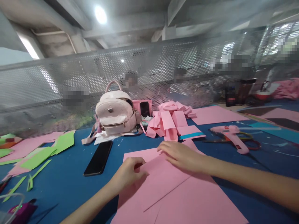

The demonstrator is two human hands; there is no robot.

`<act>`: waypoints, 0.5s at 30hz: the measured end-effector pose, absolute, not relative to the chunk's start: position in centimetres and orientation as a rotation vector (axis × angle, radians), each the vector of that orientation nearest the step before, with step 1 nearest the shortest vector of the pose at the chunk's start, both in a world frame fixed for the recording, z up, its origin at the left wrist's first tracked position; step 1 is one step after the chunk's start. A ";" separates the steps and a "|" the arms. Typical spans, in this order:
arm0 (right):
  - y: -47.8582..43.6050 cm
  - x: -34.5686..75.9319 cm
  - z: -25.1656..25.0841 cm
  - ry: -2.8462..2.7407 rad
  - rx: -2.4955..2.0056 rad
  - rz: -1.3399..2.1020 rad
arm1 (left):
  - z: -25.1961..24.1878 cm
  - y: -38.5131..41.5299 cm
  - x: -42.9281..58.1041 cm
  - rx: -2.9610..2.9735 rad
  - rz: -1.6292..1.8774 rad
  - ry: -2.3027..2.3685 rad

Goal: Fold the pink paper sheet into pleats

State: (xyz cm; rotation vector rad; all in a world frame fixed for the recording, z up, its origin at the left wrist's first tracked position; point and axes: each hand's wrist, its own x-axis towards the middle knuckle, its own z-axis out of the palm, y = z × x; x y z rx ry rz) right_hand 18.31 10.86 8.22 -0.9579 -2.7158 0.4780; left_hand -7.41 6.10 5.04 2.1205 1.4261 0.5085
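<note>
A smaller pink paper piece (161, 177) lies slanted over a large pink sheet (198, 202) in front of me. At its left edge my left hand (127, 174) is closed, with the thumb and bent fingers pinching the paper; some fingertips are hidden. My right hand (181, 155) lies along the upper edge of the same piece, palm down. Its fingers reach forward and rest on the paper without gripping it. Beyond this hand is a heap of cut pink paper strips (170, 121).
A black phone (99, 158) lies left of the sheet, with a pale backpack (116, 112) behind it. Right of it are a pink glue gun (231, 133) and partly covered scissors (219, 141). Green paper scraps (44, 155) lie far left. A perforated metal screen (149, 62) stands behind.
</note>
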 end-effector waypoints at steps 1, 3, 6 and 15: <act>10.2 18.1 7.7 -2.728 -0.911 0.476 | 5.1 5.9 -7.4 2.129 0.511 1.446; 8.9 17.8 6.7 -2.795 -0.804 0.543 | 5.3 5.5 -7.2 2.168 0.509 1.483; 8.1 17.8 5.7 -2.897 -0.707 0.693 | 5.4 4.9 -6.3 2.261 0.481 1.543; 9.9 18.4 3.5 -2.915 -0.761 0.738 | 0.8 4.0 -5.1 3.380 0.698 1.432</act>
